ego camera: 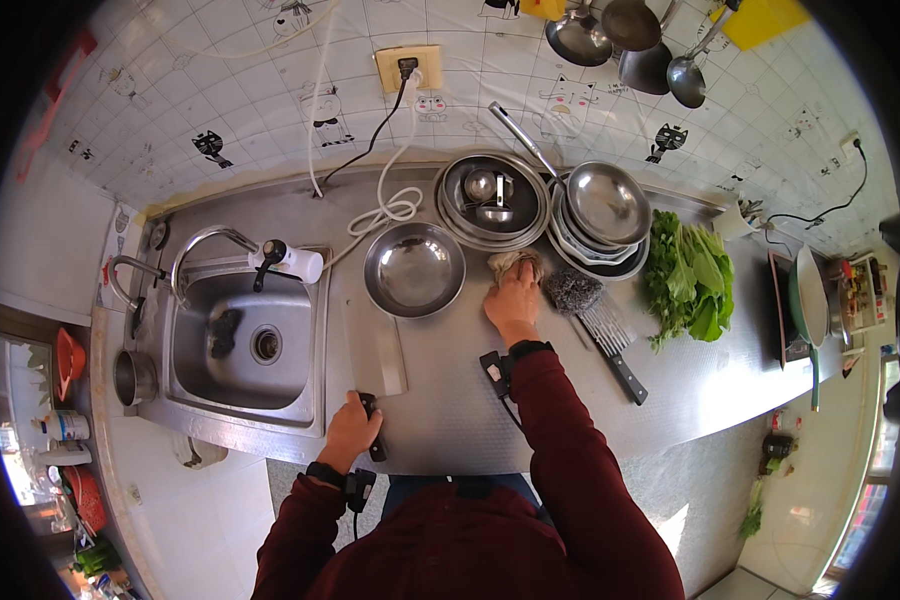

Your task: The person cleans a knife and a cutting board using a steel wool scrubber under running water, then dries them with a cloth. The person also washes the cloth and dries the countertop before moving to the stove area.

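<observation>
My left hand (354, 427) grips the black handle of a cleaver (376, 349), whose wide steel blade lies flat on the steel counter (450, 420) and points away from me. Further up, my right hand (515, 300) presses on a crumpled beige cloth (506, 264), just below a stack of steel bowls (450, 217). Left of the cloth sits a shallow steel bowl (415, 270). To the right of my right hand are a steel wool scrubber (572, 291) and a second knife with a ridged blade (607, 328) and a black handle.
A sink (240, 405) with a faucet (217, 232) is at the left, a metal cup (134, 377) beside it. A second stack of bowls with a steel pan (607, 202) stands at the back. Leafy greens (690, 277) lie to the right, before a green frying pan (808, 300).
</observation>
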Demonstrator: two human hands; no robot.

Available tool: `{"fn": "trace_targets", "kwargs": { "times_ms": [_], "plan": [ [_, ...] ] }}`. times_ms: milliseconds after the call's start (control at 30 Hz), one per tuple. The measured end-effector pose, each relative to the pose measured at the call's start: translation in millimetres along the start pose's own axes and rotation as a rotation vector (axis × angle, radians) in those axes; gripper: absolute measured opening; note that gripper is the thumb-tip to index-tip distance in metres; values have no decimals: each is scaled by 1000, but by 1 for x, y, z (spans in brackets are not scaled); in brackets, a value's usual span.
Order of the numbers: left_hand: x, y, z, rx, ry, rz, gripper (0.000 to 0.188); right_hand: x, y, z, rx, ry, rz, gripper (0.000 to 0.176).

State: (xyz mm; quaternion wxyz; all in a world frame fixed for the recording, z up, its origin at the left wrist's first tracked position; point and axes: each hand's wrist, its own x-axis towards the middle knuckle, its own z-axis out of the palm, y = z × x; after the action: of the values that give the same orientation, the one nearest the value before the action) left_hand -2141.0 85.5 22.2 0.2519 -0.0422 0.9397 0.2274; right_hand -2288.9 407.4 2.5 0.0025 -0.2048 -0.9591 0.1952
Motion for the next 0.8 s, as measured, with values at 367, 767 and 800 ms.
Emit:
{"fn": "trace_targets", "kwargs": {
  "times_ms": [367, 767, 800],
  "plan": [
    [5, -6, 0, 62, -36, 57, 53, -127, 20, -11, 30, -244, -583, 59],
    [9, -1, -4, 81, -114, 20, 55, -142, 123, -59, 120, -39, -187, 55],
    [9, -1, -4, 80, -122, 10, 55, -132, 118, -54, 131, 16, -197, 55]
  ]
}}
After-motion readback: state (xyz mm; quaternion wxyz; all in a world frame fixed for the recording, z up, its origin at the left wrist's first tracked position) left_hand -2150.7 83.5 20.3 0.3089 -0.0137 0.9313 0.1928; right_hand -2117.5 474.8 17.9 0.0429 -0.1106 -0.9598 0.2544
